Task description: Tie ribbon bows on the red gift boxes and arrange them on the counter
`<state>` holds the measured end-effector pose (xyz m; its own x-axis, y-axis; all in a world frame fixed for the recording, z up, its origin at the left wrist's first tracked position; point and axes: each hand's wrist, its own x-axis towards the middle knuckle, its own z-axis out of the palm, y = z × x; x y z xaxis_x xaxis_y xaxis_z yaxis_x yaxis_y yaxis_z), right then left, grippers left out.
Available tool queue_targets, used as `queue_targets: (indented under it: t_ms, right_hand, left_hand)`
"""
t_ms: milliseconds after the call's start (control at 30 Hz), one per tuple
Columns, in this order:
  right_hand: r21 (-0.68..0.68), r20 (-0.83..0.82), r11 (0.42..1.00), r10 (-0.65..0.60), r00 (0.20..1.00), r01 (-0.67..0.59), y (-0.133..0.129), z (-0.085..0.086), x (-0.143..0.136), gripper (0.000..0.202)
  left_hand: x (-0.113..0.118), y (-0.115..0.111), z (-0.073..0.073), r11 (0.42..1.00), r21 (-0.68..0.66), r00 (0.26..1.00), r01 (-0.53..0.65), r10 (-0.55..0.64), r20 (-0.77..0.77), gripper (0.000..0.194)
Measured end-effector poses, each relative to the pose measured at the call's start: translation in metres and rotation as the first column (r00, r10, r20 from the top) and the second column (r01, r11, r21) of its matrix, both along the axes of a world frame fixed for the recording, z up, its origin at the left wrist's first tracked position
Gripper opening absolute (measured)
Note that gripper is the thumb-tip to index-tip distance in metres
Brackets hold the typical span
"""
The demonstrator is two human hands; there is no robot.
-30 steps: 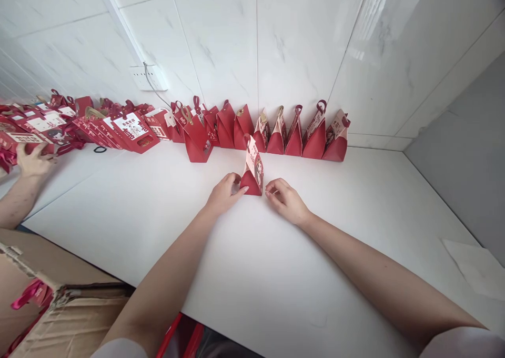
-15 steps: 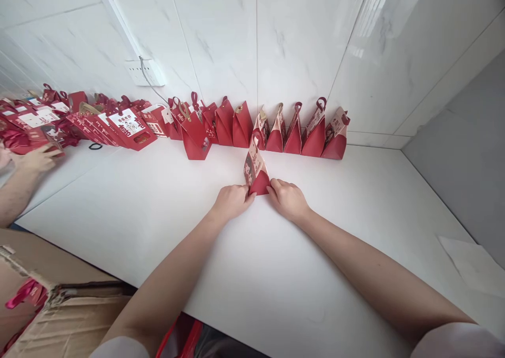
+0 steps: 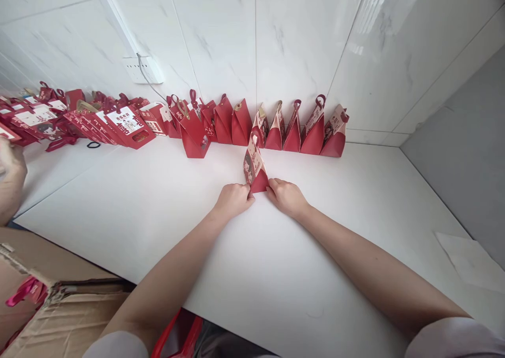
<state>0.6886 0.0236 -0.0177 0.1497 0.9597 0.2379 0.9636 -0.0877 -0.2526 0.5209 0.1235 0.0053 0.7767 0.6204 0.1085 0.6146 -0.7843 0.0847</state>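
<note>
A small red and cream gift box (image 3: 255, 166) with a ribbon loop on top stands upright on the white table (image 3: 252, 263). My left hand (image 3: 234, 199) is closed on its lower left edge, the thumb near the front bottom corner. On the other side, my right hand (image 3: 286, 197) grips the lower right edge, fingers curled. Just behind it, a row of similar peaked boxes (image 3: 292, 131) with ribbon loops stands along the wall. One red box (image 3: 194, 136) sits a little forward of that row at the left.
Flat-looking red boxes (image 3: 126, 126) are piled at the back left. Another person's hand (image 3: 11, 173) shows at the left edge. An open cardboard carton (image 3: 74, 316) stands at lower left, and white paper (image 3: 469, 255) lies at right. A wall socket (image 3: 142, 70) has a cable.
My hands stay at the same gift box, with barely any movement. The other person's hand has drawn left from the pile and lifted a red piece.
</note>
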Motion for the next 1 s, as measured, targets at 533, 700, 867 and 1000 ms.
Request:
queue_targets:
  t_ms: [533, 700, 867, 1000]
  right_hand:
    - [0.369, -0.392, 0.922, 0.271, 0.879, -0.119, -0.017, 0.006, -0.008, 0.019]
    - [0.471, -0.667, 0.836, 0.131, 0.733, 0.28, -0.002, -0.002, 0.01, 0.031]
    - [0.33, -0.81, 0.939, 0.229, 0.54, 0.096, 0.011, -0.013, 0.036, 0.034]
    - [0.276, -0.863, 0.961, 0.263, 0.43, -0.035, 0.011, -0.015, 0.049, 0.038]
  left_hand:
    - [-0.029, 0.03, 0.015, 0.961, -0.189, 0.866, -0.202, 0.265, 0.423, 0.024]
    - [-0.019, 0.025, 0.009, 0.944, -0.328, 0.851, 0.046, 0.135, 0.508, 0.037]
    - [-0.006, 0.02, -0.011, 0.772, -0.601, 0.801, 0.208, 0.219, 0.558, 0.047]
    - [-0.012, 0.036, -0.016, 0.727, -0.651, 0.8, 0.219, 0.248, 0.546, 0.043]
